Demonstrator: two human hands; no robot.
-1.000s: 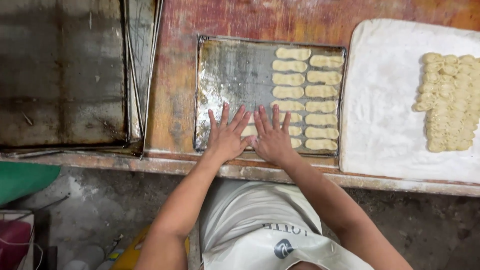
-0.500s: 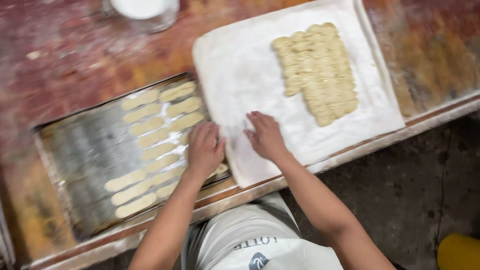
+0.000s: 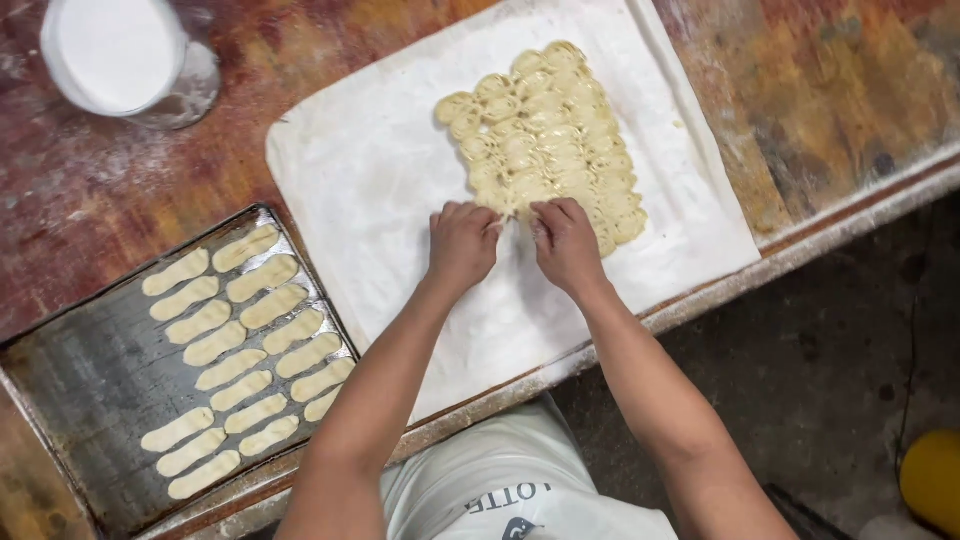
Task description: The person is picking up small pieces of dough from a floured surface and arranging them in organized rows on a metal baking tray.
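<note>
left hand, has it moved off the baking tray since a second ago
Yes. The left hand has gone from the metal tray rightward onto the white cloth, and now meets the near edge of the dough pile beside the right hand.

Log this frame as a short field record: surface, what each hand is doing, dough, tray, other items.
surface: worn reddish table
left hand: pinching at the near edge of the dough cluster
right hand: same, beside the left
dough cluster: on white floured cloth
tray: metal, two rows of flat dough strips
other: white container
</note>
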